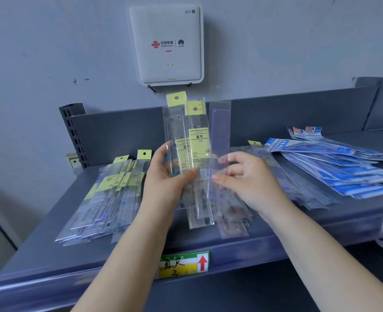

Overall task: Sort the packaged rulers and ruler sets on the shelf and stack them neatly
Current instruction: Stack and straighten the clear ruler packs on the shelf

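The left hand (165, 176) is gripping 2 yellow-labelled rulers (186, 140) upright above the grey shelf (276, 239), thumb pressing across their fronts. The right hand (242, 176) is pinching 1 purple ruler (219, 136) just beside them, its grip closing on the clear sleeve. 1 loose yellow-labelled pile (109, 194) is lying at the left and 1 fanned blue-packaged pile (334, 165) at the right; the packs in each are overlapping too much to count. 1 price tag (183, 264) is sitting on the shelf's front edge.
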The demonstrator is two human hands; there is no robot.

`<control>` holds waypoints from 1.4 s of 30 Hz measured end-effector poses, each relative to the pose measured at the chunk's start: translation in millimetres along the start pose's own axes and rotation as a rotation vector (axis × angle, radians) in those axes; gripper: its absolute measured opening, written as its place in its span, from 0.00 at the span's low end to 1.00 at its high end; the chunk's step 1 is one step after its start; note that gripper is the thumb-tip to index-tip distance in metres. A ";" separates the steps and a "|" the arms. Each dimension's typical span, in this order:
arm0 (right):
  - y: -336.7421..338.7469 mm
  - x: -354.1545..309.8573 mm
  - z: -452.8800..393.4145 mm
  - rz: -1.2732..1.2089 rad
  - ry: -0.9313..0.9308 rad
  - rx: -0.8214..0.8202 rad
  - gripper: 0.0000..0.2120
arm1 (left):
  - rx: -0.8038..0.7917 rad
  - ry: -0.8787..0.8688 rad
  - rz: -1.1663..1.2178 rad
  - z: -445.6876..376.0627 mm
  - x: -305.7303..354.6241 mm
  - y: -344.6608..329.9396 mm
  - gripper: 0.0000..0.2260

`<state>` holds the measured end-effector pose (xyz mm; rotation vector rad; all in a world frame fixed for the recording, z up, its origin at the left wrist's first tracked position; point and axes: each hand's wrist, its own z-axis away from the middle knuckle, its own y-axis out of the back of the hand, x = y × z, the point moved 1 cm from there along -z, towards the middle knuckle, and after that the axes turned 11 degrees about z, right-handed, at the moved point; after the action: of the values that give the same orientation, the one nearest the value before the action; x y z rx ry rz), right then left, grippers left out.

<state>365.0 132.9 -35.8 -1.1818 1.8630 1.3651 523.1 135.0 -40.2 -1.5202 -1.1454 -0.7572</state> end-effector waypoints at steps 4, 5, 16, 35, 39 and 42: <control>24.1 10.5 -2.2 -0.095 -0.043 0.081 0.12 | 0.008 0.013 0.007 -0.9 -0.8 1.5 0.30; 33.9 13.7 -2.3 -0.094 -0.066 0.113 0.12 | 0.013 0.015 0.005 -1.2 -0.8 1.8 0.30; 85.3 40.2 -1.6 0.726 -0.196 0.280 0.22 | 0.000 0.011 -0.015 -2.9 -2.3 0.1 0.30; 14.1 4.3 -3.8 0.053 -0.074 0.041 0.15 | 0.112 -0.142 0.035 -5.1 1.4 11.2 0.29; 3.8 6.2 -2.0 0.486 -0.038 0.014 0.22 | 0.111 -0.141 0.011 -4.6 1.0 12.6 0.31; -3.5 -5.5 -0.3 0.281 0.047 0.034 0.19 | 0.069 -0.152 -0.043 -2.3 2.3 8.3 0.32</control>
<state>370.7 134.2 -32.9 -0.9692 2.1407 1.4556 531.8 133.4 -40.5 -1.5197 -1.3077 -0.6324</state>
